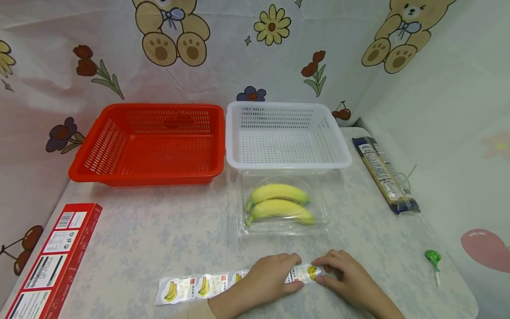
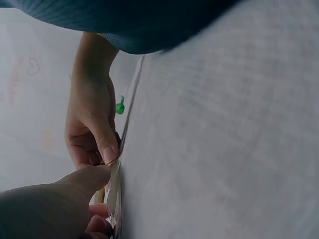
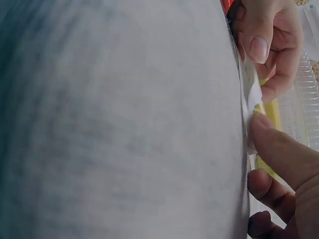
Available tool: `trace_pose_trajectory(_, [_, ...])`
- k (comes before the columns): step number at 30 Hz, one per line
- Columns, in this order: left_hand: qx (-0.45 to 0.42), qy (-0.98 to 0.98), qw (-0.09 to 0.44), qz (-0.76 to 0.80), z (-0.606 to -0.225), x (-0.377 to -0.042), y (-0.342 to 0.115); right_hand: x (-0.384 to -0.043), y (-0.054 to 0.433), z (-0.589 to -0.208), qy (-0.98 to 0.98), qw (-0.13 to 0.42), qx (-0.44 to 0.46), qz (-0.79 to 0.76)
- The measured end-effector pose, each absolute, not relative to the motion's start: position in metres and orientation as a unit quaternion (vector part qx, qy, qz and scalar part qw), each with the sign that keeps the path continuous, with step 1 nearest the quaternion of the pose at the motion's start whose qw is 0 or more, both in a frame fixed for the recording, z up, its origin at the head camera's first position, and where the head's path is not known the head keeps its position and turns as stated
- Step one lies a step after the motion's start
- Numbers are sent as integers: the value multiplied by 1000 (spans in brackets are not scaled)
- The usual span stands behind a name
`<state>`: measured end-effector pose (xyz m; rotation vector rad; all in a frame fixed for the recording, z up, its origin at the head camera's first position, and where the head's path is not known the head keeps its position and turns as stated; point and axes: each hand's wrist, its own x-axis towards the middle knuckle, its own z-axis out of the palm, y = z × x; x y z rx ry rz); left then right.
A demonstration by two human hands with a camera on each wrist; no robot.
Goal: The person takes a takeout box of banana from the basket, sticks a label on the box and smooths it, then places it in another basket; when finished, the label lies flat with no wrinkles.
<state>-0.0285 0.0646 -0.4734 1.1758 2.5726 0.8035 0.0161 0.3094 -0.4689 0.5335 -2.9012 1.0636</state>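
Note:
A strip of banana stickers [image 1: 181,289] lies along the near part of the table, its middle hidden under my left hand [image 1: 275,277]. That hand pinches the strip between thumb and fingers; the right wrist view shows its thumb [image 3: 259,47] on the strip. At the strip's right end, my right hand [image 1: 344,279] pinches the last sticker [image 1: 304,273] by its edge, the thumb [image 3: 274,144] pressing on it. The sticker end is lifted slightly in the right wrist view. Just beyond the hands is a closed clear plastic box [image 1: 284,177] with two bananas [image 1: 279,208] inside.
A red basket [image 1: 159,179] and a white basket [image 1: 288,165] stand side by side at the back. On the left lies a red box [image 1: 52,257] with labels. A dark packet [image 1: 384,175] and a green lollipop [image 1: 433,257] lie on the right.

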Motion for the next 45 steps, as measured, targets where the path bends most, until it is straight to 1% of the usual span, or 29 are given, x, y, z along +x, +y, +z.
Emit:
trace_pose_trajectory(8, [384,866,111,301,-472,-30,65,16,307,-468,-910,4,178,375])
trace_pose_trajectory(14, [370,858,130,332,-469,-30,64,15,305,-464,-894,-29,154,420])
trace_pose_trajectory(19, [356,854,135,355,-465,-30,64,16,306,-462,-869,-55,131,474])
trace_pose_trajectory(23, [363,850,120,362,-463,-30,64,17,309,-460,-844,-87,113,517])
trace_pose_trajectory(26, [377,843,93,372,-463,-30,64,18,310,-459,-831,-104,104,537])
trace_pose_trajectory(28, [384,834,74,389,-462,-29,65,18,310,-459,-827,-105,103,543])
trace_pose_trajectory(33, [390,815,16,428,-456,-28,65,17,308,-456,-833,-83,124,532])
trace_pose_trajectory(37, [384,797,-18,466,-448,-27,65,17,304,-451,-839,-54,135,524])
trace_pose_trajectory(41, [362,782,-32,507,-441,-26,64,17,299,-444,-834,-25,120,538])
trace_pose_trajectory(45, [337,771,-31,539,-436,-27,63,17,295,-437,-836,5,104,539])
